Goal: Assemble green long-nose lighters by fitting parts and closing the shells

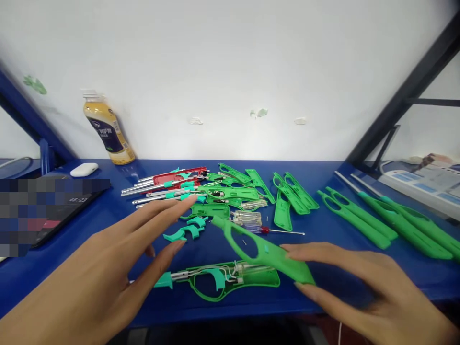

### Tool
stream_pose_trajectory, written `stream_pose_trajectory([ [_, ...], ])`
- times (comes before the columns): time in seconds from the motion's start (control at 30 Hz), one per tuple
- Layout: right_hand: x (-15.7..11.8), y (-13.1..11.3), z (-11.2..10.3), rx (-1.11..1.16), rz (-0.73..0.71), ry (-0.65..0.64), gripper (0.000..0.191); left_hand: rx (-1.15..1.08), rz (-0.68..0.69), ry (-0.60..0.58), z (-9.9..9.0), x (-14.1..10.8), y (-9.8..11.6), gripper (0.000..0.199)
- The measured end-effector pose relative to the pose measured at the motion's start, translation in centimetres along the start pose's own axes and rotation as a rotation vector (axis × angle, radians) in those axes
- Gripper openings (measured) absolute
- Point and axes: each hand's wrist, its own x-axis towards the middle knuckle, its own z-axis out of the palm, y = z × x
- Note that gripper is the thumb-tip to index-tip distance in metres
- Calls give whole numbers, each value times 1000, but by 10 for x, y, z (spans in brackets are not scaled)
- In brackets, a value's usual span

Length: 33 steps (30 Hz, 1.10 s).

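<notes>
My right hand (359, 282) pinches the end of a green lighter casing half (275, 256), holding it tilted above the table. Below that lies another green casing half (266, 279), with a metal tube, white wires, a teal trigger (217, 278) and a clear fuel tank laid in it. My left hand (118, 249) hovers at the left with thumb and fingers apart and nothing between them. It partly hides the tube end of the lower lighter. Just beyond its fingertips are loose teal triggers (194, 231).
A pile of part-built lighters (172, 187) with metal tubes lies behind. Clear tanks (247, 218) and a screwdriver (266, 230) are mid-table. Green casing halves (355, 215) and closed lighters (406, 218) lie right. A bottle (108, 129), earbud case (84, 169) and dark screen (72, 206) stand left.
</notes>
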Motion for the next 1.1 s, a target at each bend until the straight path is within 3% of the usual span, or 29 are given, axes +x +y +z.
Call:
stream_pose_trajectory([
  [0.17, 11, 1, 7, -4, -129, -69, 35, -68, 204, 24, -4, 10, 7, 31],
  [0.33, 17, 11, 9, -56, -228, -107, 38, -120, 183, -67, -7, 14, 8, 26],
  [0.5, 36, 4, 6, -7, -342, -106, 32, -120, 205, -217, -6, 8, 7, 27],
  [0.9, 54, -7, 2, 107, -315, -123, 23, -89, 151, -166, -2, 5, 4, 21],
  [1.1, 49, -6, 7, 97, -368, -138, 22, -138, 86, -332, 0, -3, 5, 12],
])
